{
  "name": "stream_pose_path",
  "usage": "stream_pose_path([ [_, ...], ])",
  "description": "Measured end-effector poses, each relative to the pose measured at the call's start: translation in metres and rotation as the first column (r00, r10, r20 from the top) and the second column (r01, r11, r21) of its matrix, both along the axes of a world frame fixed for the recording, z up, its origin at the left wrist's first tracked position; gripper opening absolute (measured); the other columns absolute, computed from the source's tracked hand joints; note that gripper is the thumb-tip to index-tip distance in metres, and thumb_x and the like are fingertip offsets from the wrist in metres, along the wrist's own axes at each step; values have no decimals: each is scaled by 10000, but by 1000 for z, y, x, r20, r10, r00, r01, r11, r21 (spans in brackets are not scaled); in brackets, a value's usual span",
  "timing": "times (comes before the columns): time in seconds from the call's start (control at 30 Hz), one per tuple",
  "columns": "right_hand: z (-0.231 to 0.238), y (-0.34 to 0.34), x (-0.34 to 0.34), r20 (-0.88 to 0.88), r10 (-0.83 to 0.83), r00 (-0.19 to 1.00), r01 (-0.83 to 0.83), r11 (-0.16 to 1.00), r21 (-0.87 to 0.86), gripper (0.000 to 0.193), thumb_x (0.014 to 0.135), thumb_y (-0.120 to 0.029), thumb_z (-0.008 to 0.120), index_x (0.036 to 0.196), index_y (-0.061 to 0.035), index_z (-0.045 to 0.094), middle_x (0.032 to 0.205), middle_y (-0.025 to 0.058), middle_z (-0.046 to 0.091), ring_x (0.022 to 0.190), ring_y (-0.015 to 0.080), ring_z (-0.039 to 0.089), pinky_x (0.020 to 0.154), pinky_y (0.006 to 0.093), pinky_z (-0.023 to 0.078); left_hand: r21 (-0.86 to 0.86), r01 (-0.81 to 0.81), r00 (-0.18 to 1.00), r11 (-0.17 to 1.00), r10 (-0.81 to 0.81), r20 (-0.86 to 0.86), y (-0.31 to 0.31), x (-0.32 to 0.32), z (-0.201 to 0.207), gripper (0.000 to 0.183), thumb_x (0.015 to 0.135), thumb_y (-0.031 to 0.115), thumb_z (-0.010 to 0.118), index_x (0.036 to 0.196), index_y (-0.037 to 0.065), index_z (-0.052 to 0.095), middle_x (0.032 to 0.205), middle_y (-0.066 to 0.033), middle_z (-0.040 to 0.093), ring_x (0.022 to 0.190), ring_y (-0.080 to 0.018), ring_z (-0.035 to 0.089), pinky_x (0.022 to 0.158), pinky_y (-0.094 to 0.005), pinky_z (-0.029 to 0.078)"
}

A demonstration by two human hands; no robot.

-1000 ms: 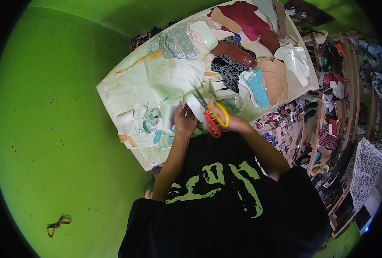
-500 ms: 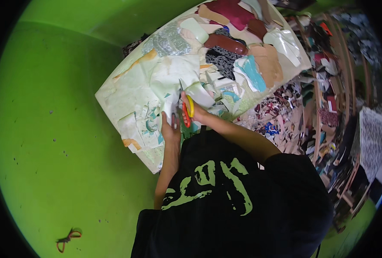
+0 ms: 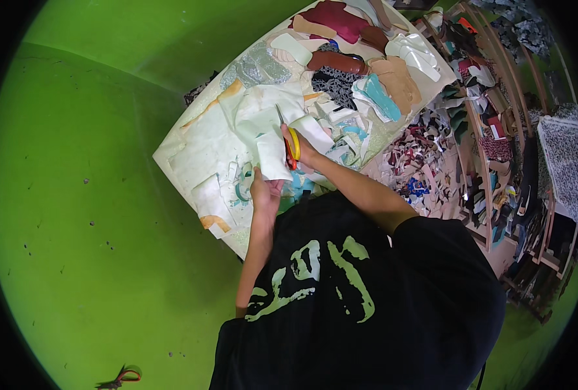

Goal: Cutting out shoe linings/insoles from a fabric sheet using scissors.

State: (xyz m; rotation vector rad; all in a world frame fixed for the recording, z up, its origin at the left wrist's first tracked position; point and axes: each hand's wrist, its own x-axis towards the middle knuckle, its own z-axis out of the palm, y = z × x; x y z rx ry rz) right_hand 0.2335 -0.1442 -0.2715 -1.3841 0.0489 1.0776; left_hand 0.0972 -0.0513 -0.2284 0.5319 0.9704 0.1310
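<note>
Starting at the lower left of the frame: a second pair of scissors with dark and reddish handles lies alone on the green floor, well apart from everything else. Centre-left, the worktop carries pale cream sheets and offcuts. The left hand sits just below centre, fingers closed on the lower edge of a pale cream sheet, holding it up off the worktop. Just right of that, the right hand is closed through the yellow and red handles of the scissors; blades point toward the upper left and meet the sheet's right edge. How far the blades are parted: cannot tell. Upper centre to upper right: leather pieces in maroon, brown, tan and a teal scrap lie on the worktop's far end. Right of the worktop, mixed scraps cover the floor. Far right: wooden shelves packed with material.
</note>
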Motion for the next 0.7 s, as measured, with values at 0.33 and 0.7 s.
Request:
stream_pose_path([
  [0.33, -1, 18, 9, 334, -51, 941, 74, 996, -56, 675, 957, -698, 399, 1076, -51, 548, 875, 53, 544, 807, 105, 505, 737, 269, 443, -38, 16, 991, 999, -11, 134, -2, -1, 18, 437, 1072, 311, 305, 1325, 0, 479, 1293, -159, 596, 1174, -292, 615, 1032, -449, 490],
  [0.7, 11, 22, 24, 134, -9, 991, 5, 1000, 28, 716, 918, -670, 527, 1148, 7, 557, 781, 0, 546, 609, 85, 509, 516, 237, 430, -42, 37, 993, 998, -33, 110, 7, -5, 15, 435, 1070, 316, 295, 1330, 27, 491, 1280, -139, 612, 1158, -272, 629, 1003, -421, 508],
])
